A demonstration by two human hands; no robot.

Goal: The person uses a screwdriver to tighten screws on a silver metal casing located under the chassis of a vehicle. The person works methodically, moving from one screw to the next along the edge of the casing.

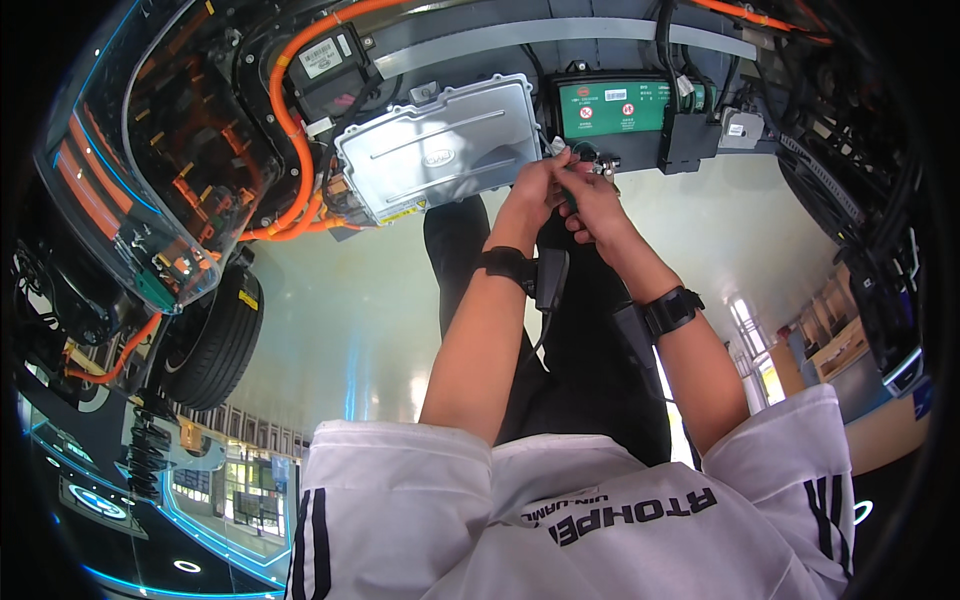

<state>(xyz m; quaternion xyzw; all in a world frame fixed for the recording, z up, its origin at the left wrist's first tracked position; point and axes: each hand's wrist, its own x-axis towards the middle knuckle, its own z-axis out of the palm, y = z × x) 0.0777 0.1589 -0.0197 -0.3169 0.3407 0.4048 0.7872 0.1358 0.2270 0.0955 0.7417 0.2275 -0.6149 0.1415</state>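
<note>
Both hands meet just below the green-labelled black battery box (612, 108). My left hand (538, 188) has its thumb and fingers pinched together beside the right-hand edge of a silver ribbed metal housing (450, 150). Against it, my right hand (596, 205) has curled fingers that touch the left fingertips. Whatever lies between the fingers is too small and covered to name. By the right fingertips is a small metal terminal fitting (608, 168) with dark parts around it. A small white piece (557, 147) shows by the left fingertips.
Thick orange cables (303, 150) run along the left of the silver housing. A transparent cover (150, 130) and a tyre (215, 345) stand at left. A black bracket (690, 143) and a grey module (742, 129) sit right of the battery box.
</note>
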